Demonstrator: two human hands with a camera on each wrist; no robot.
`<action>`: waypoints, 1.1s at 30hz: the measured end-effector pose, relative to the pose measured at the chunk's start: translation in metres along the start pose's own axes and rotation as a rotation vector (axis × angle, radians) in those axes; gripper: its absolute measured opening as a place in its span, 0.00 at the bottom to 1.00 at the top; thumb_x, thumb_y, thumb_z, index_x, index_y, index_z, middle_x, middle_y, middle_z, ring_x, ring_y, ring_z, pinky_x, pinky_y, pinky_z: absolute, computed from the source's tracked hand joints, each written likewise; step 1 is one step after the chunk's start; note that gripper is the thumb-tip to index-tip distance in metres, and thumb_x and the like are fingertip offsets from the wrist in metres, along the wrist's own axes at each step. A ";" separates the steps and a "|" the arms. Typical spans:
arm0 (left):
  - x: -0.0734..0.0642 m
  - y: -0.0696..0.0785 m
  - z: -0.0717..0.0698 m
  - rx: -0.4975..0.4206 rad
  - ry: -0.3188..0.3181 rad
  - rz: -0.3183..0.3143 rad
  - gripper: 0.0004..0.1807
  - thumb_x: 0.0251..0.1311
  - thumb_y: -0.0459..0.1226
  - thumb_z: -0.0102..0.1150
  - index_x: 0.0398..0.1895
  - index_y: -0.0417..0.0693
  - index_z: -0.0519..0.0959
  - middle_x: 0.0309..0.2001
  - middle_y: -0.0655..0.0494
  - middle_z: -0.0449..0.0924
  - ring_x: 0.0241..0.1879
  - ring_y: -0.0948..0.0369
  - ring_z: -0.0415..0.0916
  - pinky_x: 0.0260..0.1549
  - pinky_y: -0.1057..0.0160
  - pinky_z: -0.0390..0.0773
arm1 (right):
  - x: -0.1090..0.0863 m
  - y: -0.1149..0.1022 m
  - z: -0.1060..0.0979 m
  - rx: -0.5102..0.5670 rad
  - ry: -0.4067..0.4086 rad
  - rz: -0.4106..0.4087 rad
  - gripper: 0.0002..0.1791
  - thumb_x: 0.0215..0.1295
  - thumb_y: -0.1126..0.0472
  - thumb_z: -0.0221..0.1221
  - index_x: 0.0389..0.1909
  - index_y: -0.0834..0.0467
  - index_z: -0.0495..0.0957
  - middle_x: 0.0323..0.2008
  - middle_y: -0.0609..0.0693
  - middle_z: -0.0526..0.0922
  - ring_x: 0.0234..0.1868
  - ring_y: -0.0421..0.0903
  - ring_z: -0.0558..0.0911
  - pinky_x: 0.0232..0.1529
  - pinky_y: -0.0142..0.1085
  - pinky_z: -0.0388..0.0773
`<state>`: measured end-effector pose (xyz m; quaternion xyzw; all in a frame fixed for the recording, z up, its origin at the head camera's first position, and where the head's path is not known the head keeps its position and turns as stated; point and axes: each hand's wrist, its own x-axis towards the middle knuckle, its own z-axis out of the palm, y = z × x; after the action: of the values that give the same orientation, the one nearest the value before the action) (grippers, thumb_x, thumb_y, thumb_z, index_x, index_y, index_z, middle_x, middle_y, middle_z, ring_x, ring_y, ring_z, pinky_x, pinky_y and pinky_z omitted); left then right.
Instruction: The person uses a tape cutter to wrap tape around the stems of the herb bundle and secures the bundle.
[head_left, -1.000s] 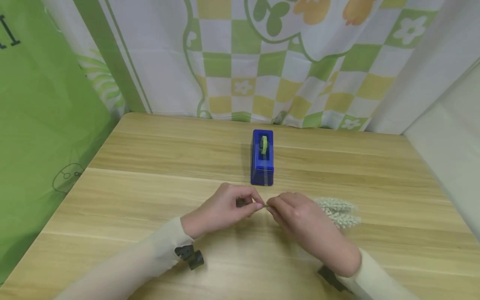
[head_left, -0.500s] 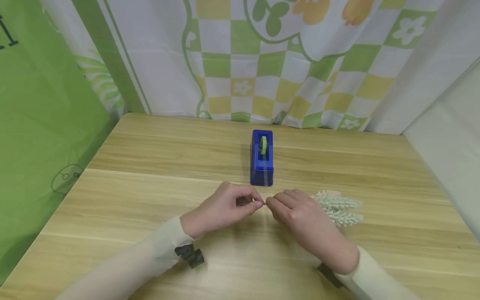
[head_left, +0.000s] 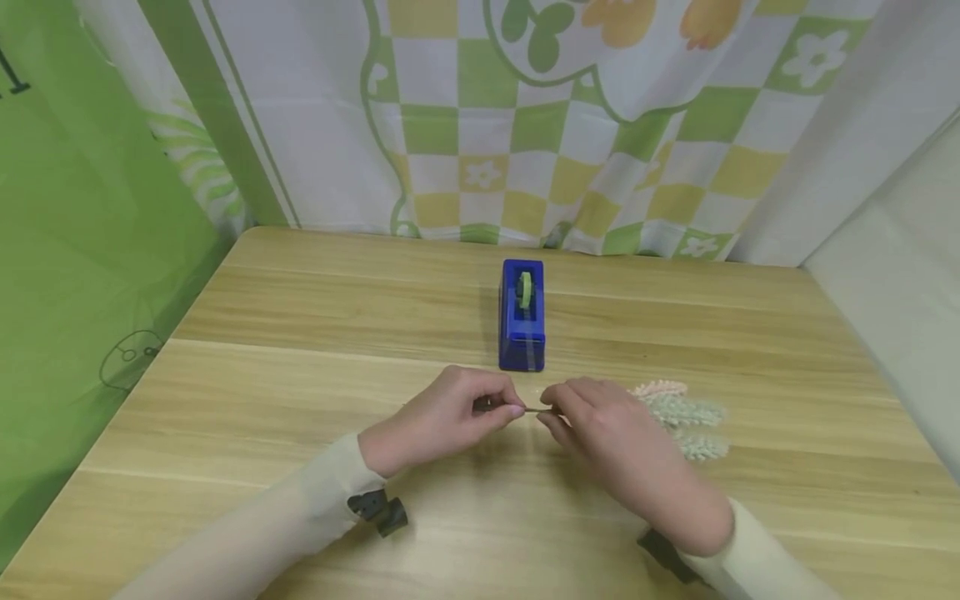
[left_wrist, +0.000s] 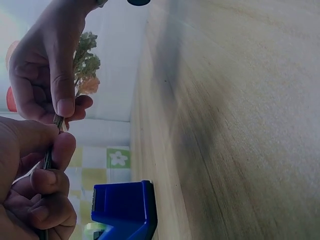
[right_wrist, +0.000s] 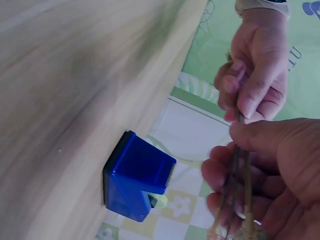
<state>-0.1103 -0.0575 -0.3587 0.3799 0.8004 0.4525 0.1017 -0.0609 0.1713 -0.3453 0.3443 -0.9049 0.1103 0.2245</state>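
Observation:
My left hand pinches the thin dark stems of a small bunch of flower sprigs between thumb and fingers. On the other side, my right hand holds the same stems, thumb against them and fingers curled behind, as the right wrist view shows. The flower heads, pale green with one pinkish sprig, stick out beyond the right hand; part of them is hidden by it. In the left wrist view, the stems run through the left hand's curled fingers. A short stretch of stem shows between the two hands, above the table.
A blue tape dispenser with a yellow-green roll stands on the wooden table just beyond the hands. A strip of tape hangs down its front. A checked curtain closes off the table's far edge.
My right hand has slid slightly right along the stems, so more stem shows between the hands. The pinkish sprig has come into fuller view. My left hand has barely moved.

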 end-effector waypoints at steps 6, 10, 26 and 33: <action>-0.001 0.000 0.000 0.020 -0.003 0.000 0.07 0.73 0.35 0.61 0.39 0.43 0.86 0.36 0.50 0.88 0.31 0.71 0.73 0.35 0.70 0.80 | 0.001 0.001 -0.006 0.019 -0.099 0.047 0.05 0.64 0.60 0.71 0.39 0.55 0.86 0.31 0.43 0.84 0.31 0.37 0.80 0.34 0.32 0.82; -0.001 0.001 -0.001 0.036 -0.003 -0.002 0.06 0.73 0.35 0.61 0.39 0.43 0.86 0.37 0.50 0.89 0.32 0.71 0.75 0.36 0.70 0.82 | 0.002 0.001 -0.008 0.020 -0.142 0.052 0.03 0.66 0.61 0.69 0.39 0.54 0.87 0.30 0.42 0.82 0.30 0.36 0.77 0.33 0.31 0.81; -0.003 -0.001 0.003 0.048 0.009 -0.069 0.07 0.72 0.37 0.62 0.40 0.45 0.87 0.36 0.57 0.88 0.31 0.70 0.74 0.30 0.71 0.77 | 0.002 -0.004 -0.006 0.097 -0.179 0.127 0.05 0.65 0.64 0.71 0.40 0.53 0.87 0.32 0.41 0.85 0.33 0.35 0.81 0.35 0.28 0.83; -0.002 -0.001 0.003 0.073 0.007 -0.065 0.08 0.73 0.37 0.62 0.42 0.44 0.89 0.38 0.56 0.89 0.32 0.72 0.75 0.36 0.71 0.80 | 0.001 -0.003 -0.005 0.067 -0.137 0.096 0.05 0.63 0.63 0.72 0.38 0.52 0.87 0.32 0.41 0.85 0.33 0.35 0.81 0.34 0.28 0.83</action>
<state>-0.1081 -0.0572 -0.3611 0.3557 0.8286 0.4208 0.0994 -0.0577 0.1697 -0.3407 0.3144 -0.9295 0.1274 0.1446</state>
